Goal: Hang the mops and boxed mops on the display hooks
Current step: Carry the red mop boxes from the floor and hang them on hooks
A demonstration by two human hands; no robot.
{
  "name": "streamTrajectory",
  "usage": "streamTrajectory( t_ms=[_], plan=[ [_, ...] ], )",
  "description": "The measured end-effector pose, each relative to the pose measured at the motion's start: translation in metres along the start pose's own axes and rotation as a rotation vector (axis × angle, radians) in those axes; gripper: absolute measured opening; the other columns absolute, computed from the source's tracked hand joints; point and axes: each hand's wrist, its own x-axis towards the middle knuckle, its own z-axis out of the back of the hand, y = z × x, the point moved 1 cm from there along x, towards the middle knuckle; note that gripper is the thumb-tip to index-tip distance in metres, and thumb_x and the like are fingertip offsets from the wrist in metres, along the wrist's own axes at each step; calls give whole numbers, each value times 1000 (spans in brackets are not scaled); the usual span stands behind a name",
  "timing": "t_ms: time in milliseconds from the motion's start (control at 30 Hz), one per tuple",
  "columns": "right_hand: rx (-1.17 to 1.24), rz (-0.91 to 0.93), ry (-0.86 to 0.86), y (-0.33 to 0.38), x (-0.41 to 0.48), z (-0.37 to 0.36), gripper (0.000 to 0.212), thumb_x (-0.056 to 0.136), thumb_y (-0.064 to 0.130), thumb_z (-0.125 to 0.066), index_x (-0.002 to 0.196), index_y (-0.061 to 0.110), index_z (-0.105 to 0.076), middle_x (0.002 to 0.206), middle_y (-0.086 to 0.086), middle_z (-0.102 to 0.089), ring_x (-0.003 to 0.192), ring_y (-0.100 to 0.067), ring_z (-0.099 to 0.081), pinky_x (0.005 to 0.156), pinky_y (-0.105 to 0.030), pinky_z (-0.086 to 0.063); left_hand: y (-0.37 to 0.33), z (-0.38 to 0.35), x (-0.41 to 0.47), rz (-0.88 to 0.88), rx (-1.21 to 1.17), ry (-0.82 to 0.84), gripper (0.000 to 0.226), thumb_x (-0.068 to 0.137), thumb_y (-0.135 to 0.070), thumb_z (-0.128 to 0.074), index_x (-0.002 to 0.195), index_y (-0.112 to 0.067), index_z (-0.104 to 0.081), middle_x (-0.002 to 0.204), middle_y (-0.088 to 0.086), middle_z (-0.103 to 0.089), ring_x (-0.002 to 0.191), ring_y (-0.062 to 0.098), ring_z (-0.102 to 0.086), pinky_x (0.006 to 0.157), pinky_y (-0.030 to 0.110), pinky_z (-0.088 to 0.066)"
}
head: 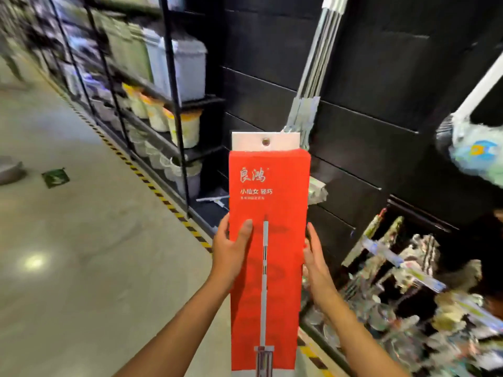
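flat red cardboard boxed mop point(268, 240), upright, white hang tab point(265, 140) on top; left hand point(231, 248) and right hand point(315, 257) clasp its 2 long edges.

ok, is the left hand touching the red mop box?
Touching. The head view shows the left hand gripping the left edge of the red mop box, thumb pressed flat on its front face.
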Motion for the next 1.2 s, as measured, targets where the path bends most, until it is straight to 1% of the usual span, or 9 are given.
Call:
streamTrajectory(
  t_ms=[100,233,367,433,567,667,867,1067,1200],
  plan=[
    [19,119,119,51,62,-31,101,69,94,-56,155,60,-14,160,22,-37,149,-7,-39,121,-56,-35,-5,31,27,-24,4,-78,67,75,-70,-68,127,-29,-65,116,-7,-77,105,13,-75,93,41,-61],
    [132,284,227,113,136,-74,116,64,95,-59,160,53,-9,166,15,-29,150,-9,-38,119,-58,-38,-16,61,64,-55,12,-168,62,83,-67,-72,128,-26,-64,114,-8,-77,102,7,-75,84,25,-61],
    [159,415,344,150,205,-116,119,67,90,-63,161,48,-4,167,17,-28,148,-5,-39,116,-42,-42,-25,83,115,-56,8,-214,48,84,-59,-75,121,-32,-62,109,-11,-77,94,0,-75,68,12,-57],
    [168,444,387,163,237,-137,120,68,88,-65,162,44,-5,162,23,-34,146,-2,-42,110,-27,-45,-29,94,143,-57,17,-240,58,71,-67,-72,118,-33,-64,106,-11,-79,97,4,-76,70,15,-58],
    [173,498,437,170,297,-182,111,73,85,-64,160,43,-10,157,16,-47,141,-9,-51,112,-30,-45,-32,120,194,-86,41,-308,88,56,-81,-74,123,-25,-65,111,-6,-80,101,11,-77,80,25,-60],
    [196,504,539,173,333,-224,114,70,87,-64,159,42,-8,140,37,-55,131,3,-56,98,-11,-47,-31,144,220,-81,56,-414,108,43,-93,-74,125,-24,-64,106,-12,-80,99,10,-77,78,23,-60],
    [185,471,679,169,389,-311,98,82,75,-62,159,51,-7,150,10,-53,133,-12,-58,110,-42,-50,-29,196,264,-58,64,-575,108,40,-95,-73,122,-25,-63,105,-15,-79,98,8,-76,73,17,-59],
    [175,485,688,159,449,-384,83,90,54,-58,156,50,-9,144,22,-57,133,-11,-58,109,-37,-50,-14,249,334,-25,90,-594,112,45,-96,-71,129,-22,-61,113,-4,-79,103,14,-76,79,24,-62],
    [151,468,636,165,487,-420,99,89,67,-64,163,41,-4,152,4,-52,136,-22,-57,111,-54,-48,-18,280,393,-23,60,-551,106,41,-97,-70,121,-27,-63,104,-18,-79,96,6,-76,72,14,-58]
  ],
)
